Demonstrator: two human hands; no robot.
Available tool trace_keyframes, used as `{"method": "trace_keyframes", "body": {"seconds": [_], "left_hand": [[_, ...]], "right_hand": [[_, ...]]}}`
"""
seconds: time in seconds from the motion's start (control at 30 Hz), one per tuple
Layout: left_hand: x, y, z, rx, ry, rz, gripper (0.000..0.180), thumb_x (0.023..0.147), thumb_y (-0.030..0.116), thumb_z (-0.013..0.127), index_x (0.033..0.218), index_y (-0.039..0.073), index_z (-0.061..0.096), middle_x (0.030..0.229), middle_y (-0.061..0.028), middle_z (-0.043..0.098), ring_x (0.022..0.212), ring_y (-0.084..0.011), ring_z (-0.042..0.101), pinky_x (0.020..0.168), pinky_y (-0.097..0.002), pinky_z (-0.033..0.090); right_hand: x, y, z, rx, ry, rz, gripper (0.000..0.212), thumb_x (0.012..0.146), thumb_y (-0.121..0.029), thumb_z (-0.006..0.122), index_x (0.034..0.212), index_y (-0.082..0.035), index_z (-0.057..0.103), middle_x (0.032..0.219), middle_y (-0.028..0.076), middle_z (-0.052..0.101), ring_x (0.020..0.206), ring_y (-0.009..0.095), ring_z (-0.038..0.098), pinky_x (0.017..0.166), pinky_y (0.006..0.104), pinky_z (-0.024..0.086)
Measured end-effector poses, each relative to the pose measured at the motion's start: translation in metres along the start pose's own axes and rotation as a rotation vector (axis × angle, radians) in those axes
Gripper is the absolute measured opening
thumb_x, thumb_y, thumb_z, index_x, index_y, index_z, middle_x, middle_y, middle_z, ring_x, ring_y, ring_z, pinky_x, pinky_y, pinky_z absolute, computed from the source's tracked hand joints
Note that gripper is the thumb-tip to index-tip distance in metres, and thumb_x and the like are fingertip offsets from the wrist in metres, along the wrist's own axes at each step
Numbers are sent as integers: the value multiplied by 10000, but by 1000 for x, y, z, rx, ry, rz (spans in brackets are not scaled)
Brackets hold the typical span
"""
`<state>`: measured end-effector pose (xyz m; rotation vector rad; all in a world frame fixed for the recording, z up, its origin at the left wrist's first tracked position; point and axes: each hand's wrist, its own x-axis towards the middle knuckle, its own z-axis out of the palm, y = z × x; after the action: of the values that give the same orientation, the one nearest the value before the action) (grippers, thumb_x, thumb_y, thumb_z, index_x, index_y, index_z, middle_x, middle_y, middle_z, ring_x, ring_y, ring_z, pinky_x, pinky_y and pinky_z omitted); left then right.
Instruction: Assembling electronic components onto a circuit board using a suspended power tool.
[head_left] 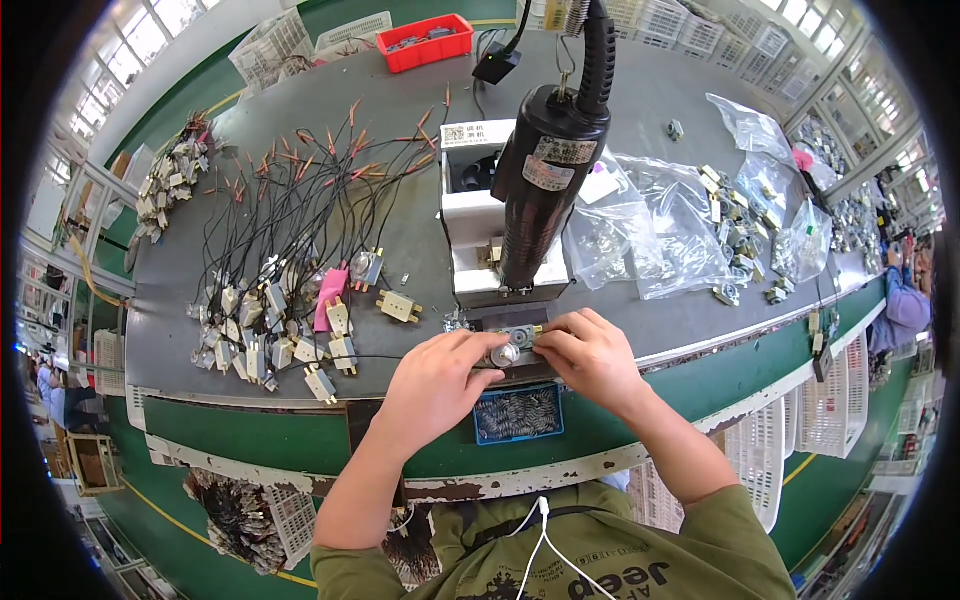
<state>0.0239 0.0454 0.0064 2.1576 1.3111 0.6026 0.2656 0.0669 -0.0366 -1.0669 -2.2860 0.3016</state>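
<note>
- Left hand [440,376]: thumb and fingers narrowed, holding small grey part [519,336] by its left end.
- Right hand [590,356]: fingers bunched at part's right end; firm grip or just touching, can't tell.
- Part sits between both hands, below the tip of black power screwdriver [545,185].
- Blue tray [520,438]: just nearer the body than the hands, between them; full of small metal pieces, likely screws, too small to tell.
- Red bin [430,59]: well beyond left hand; grey parts inside.
- Clear plastic bag [602,262]: beyond right hand; small shiny pieces inside.
- White crate [846,395]: well right of right hand; contents unclear.
</note>
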Motion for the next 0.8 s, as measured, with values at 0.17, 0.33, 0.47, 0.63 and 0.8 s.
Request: {"method": "trace_keyframes", "body": {"seconds": [0.17, 0.33, 0.47, 0.63, 0.8], "left_hand": [[1, -2, -5, -98, 38, -10, 386, 857, 177, 752, 1218, 66, 672, 1002, -102, 682, 879, -285, 654, 806, -370, 529], [12, 2, 1, 10, 115, 71, 369, 861, 170, 745, 1207, 59, 676, 988, -108, 674, 895, -293, 647, 829, -381, 521], [21, -5, 21, 79, 107, 90, 341, 861, 181, 744, 1185, 87, 691, 1006, -83, 647, 924, -288, 640, 832, -386, 522], [26, -23, 30, 55, 39, 106, 331, 858, 209, 748, 1171, 112, 696, 1054, -69, 625, 967, -283, 633, 838, -386, 522], [22, -22, 33, 167, 83, 154, 330, 884, 253, 727, 1181, 119, 677, 1059, -53, 612, 971, -264, 603, 871, -394, 482]], "right_hand": [[-2, -1, -5, 47, 23, 73, 126, 813, -113, 776, 856, -73, 664, 862, 50, 645, 768, 250, 618, 689, 366, 530], [-9, 11, -11, 82, 24, 242, 140, 856, -76, 739, 983, -49, 685, 881, 100, 669, 729, 279, 641, 672, 376, 532], [12, -2, -34, 280, 74, 311, 468, 877, 105, 638, 1326, -23, 600, 1076, 98, 705, 818, 169, 680, 722, 278, 542], [56, -18, -59, 447, 498, -38, 648, 832, 61, 723, 1429, -12, 481, 1281, 142, 615, 974, 195, 654, 815, 306, 529], [115, -45, -43, 683, 627, -103, 887, 788, -27, 814, 1527, -15, 323, 1351, 148, 574, 1089, 216, 627, 929, 325, 504]]}}
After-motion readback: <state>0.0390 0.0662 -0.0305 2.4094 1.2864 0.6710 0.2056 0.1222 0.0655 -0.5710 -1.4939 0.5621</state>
